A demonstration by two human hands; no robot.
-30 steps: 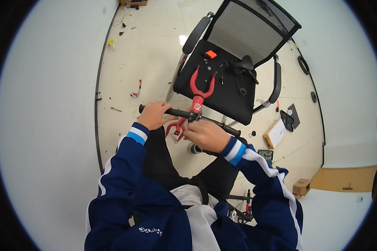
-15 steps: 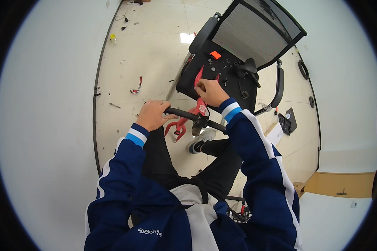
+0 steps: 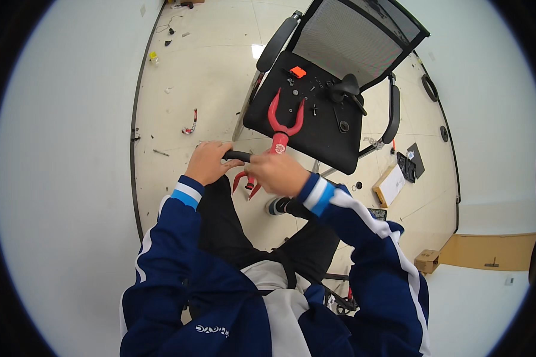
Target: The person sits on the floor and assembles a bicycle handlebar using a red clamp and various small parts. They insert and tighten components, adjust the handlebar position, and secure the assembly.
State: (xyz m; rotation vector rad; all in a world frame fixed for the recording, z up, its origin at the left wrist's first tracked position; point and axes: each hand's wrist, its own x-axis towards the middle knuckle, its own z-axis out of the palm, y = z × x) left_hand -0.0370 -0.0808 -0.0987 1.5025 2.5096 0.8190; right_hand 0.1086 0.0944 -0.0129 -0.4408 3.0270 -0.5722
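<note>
My left hand point(image 3: 209, 162) is closed on the left end of a black bicycle handlebar point(image 3: 239, 156), with its thumb on the near side. Over the middle of the bar, my right hand point(image 3: 281, 175) has its fingers curled round it and is slightly blurred; the stem and the bar's right half are hidden beneath. Beyond that hand a red fork point(image 3: 286, 129) points away from me, its two prongs reaching over the chair seat. Part of a red bicycle frame point(image 3: 248, 183) shows below the bar, between my legs.
A black mesh office chair point(image 3: 330, 143) stands ahead, with a bicycle saddle point(image 3: 345, 89), an orange item point(image 3: 298, 72) and small metal parts on its seat. A red-and-white curved piece point(image 3: 190, 123) lies on the floor at left. Right are a tool case point(image 3: 406, 167) and a cardboard box point(image 3: 427, 261).
My right hand has left the fork's prong and come back toward me onto the middle of the handlebar. Both fork prongs now show fully. My left hand stays on the bar.
</note>
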